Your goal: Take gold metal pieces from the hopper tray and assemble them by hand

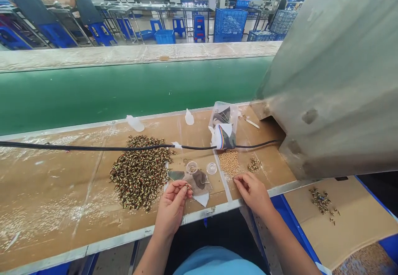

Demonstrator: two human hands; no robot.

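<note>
My left hand (173,203) is closed in a pinch on a tiny metallic piece (188,186), too small to name, above a camouflage cloth (200,179). My right hand (254,194) rests at the near edge of a pile of small tan beads (229,161). Its thumb and forefinger are together; what they hold, if anything, is too small to make out. Between the hands stand a small clear cup (192,167) with a thin stick in it and a clear round lid (211,168). Left of them spreads a large heap of small dark-and-gold parts (139,175).
A black cable (93,147) crosses the workbench. Behind it are two white squeeze bottles (135,123) and a plastic box (216,111) with cloths. A metal housing (336,80) stands at right. Beyond lies a green conveyor belt (124,88). Small gold parts (254,165) lie right of the beads.
</note>
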